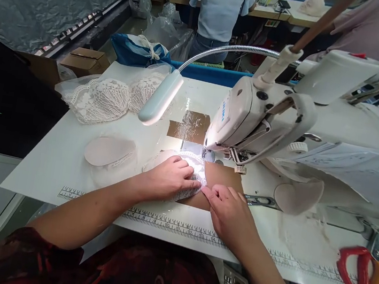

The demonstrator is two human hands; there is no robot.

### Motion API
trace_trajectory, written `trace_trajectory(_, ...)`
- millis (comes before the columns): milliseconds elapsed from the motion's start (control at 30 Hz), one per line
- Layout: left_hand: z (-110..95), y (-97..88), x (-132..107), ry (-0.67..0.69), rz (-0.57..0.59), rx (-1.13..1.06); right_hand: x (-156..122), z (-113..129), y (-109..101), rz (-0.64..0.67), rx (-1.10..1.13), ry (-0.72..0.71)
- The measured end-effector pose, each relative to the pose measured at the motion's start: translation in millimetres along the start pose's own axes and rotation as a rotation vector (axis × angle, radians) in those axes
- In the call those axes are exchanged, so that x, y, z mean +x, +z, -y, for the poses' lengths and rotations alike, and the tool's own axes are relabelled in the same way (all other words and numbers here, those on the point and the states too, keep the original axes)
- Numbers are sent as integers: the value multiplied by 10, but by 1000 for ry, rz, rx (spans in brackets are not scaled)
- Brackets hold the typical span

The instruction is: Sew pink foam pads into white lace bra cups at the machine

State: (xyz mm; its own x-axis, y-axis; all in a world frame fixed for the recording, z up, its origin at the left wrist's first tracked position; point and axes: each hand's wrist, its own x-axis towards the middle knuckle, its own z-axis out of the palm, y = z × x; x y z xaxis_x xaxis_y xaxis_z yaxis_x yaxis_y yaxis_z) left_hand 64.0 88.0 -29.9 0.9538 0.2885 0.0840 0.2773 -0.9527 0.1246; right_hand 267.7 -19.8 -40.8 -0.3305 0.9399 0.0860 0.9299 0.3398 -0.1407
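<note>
A white lace bra cup (pixel 192 161) lies under the needle area of the sewing machine (pixel 236 116), lit by the lamp. Curled over the lace, my left hand (pixel 172 177) presses it down, its thumb reaching to the right edge. My right hand (pixel 226 207) pinches that same edge, its fingertips meeting the left thumb there. Brown tape or card (pixel 223 178) covers the bed beside and beneath the lace. The lace under my left palm is hidden.
Lace cups (pixel 101 98) lie at the back left, a beige foam cup (pixel 109 151) nearer. The lamp (pixel 162 97) overhangs the table. Scissors (pixel 362 270) with red and orange handles rest at right, near another pad (pixel 298 196). A person (pixel 221 9) sits beyond.
</note>
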Motion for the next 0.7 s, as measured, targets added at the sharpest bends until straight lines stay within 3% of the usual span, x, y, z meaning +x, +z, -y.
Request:
trace_trajectory(367, -70, 58, 6, -52, -33, 72, -17, -9, 26, -55, 24, -2)
trace_trajectory(700, -76, 88, 8, -51, -67, 48, 7, -103, 34, -94, 199, 11)
